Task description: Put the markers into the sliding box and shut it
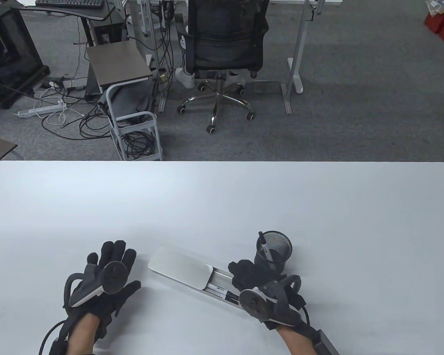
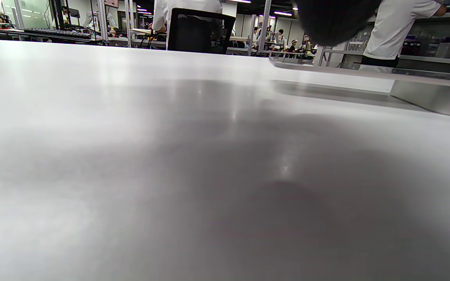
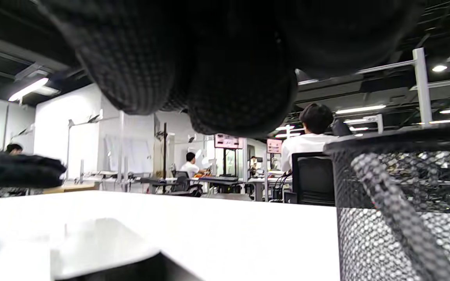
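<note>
The white sliding box (image 1: 181, 268) lies slanted on the table with its lid pushed up-left, so its lower-right end stands uncovered. Markers (image 1: 218, 290) lie in that uncovered tray. My right hand (image 1: 246, 273) hovers over the tray's end with its fingers (image 3: 233, 78) curled and bunched; whether they hold anything is hidden. My left hand (image 1: 114, 259) rests flat on the table left of the box, fingers spread. One more marker (image 1: 263, 246) stands in the black mesh cup (image 1: 274, 251), just beyond my right hand. The box (image 2: 365, 74) also shows low in the left wrist view.
The mesh cup (image 3: 404, 214) fills the right of the right wrist view. The white table (image 1: 222, 199) stretches bare behind the box. Beyond its far edge are an office chair (image 1: 222, 48), a small cart (image 1: 133, 122) and floor cables.
</note>
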Demonstrator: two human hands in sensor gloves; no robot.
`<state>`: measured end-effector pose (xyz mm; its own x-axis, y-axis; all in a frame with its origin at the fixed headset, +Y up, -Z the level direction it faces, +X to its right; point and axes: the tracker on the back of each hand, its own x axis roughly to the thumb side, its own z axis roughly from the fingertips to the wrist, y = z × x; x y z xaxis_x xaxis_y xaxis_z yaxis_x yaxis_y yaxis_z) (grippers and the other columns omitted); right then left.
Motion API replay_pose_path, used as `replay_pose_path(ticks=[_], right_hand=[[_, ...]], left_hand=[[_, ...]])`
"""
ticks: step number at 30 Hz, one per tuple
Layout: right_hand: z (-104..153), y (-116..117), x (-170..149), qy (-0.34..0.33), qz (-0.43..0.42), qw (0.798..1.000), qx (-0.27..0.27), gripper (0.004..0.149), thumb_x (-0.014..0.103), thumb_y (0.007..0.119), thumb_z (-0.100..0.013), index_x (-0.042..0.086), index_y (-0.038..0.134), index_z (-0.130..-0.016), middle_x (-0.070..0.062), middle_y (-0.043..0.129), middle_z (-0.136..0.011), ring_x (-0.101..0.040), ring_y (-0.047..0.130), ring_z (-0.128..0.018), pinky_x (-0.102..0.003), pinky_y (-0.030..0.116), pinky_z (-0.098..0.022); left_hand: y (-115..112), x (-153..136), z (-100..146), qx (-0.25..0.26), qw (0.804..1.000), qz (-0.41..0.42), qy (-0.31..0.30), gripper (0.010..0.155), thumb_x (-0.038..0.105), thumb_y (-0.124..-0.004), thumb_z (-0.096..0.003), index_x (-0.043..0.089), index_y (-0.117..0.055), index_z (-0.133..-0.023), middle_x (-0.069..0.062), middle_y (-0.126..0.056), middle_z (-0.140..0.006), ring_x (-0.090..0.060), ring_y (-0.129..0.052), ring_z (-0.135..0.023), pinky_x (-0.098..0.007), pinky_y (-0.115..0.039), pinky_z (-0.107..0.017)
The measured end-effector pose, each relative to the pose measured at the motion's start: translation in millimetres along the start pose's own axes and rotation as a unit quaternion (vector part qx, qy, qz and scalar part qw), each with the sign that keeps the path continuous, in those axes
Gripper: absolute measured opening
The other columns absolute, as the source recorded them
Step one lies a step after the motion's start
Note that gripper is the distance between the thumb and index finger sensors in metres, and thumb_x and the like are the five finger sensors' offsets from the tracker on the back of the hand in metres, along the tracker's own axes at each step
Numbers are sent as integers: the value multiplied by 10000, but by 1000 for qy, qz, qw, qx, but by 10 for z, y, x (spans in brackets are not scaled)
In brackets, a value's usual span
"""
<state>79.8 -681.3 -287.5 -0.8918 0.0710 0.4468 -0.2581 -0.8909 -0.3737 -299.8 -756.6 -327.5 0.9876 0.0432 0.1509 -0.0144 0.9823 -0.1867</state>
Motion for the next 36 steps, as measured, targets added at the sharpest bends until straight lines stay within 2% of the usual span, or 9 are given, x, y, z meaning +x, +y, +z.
replay_pose_path(ticks=[7,12,15,25,36], right_hand=[[-100,-145,-243,99,-29,994,-33,422,377,859,-431,310,841,-847,-43,970,-850,-179,1029,-474,-355,885,-315],[-214,-182,-442,190,-35,981,-10,455,360,845,-455,320,798,-906,-52,897,-941,-209,1007,-562,-376,880,-342],[-288,-157,-530,222,-28,975,6,462,358,838,-461,328,788,-919,-52,866,-973,-226,999,-567,-384,870,-362],[-491,57,-623,271,-25,959,84,519,357,824,-473,334,720,-980,-88,840,-991,-215,1044,-379,-367,878,-289],[-556,213,-595,279,8,955,99,517,353,819,-480,330,714,-985,-113,853,-963,-189,1082,-249,-361,898,-241]], left_hand=[[-1,3,1,-2,1000,-1,1,857,622,-665,-460,315,-210,-1118,53,8,-1164,-252,65,-1048,-573,-67,-707],[-3,10,-2,-4,1000,-2,0,856,622,-665,-460,317,-210,-1117,54,7,-1164,-250,66,-1049,-572,-67,-708],[0,10,-3,-4,1000,-2,0,855,622,-665,-461,316,-211,-1118,55,7,-1164,-250,66,-1049,-572,-66,-708],[0,16,-10,-4,1000,-2,-1,856,622,-666,-461,317,-210,-1118,55,8,-1165,-248,67,-1049,-572,-65,-709],[4,20,-12,-4,1000,-2,-1,855,621,-666,-460,317,-212,-1118,56,10,-1163,-250,66,-1050,-572,-67,-709]])
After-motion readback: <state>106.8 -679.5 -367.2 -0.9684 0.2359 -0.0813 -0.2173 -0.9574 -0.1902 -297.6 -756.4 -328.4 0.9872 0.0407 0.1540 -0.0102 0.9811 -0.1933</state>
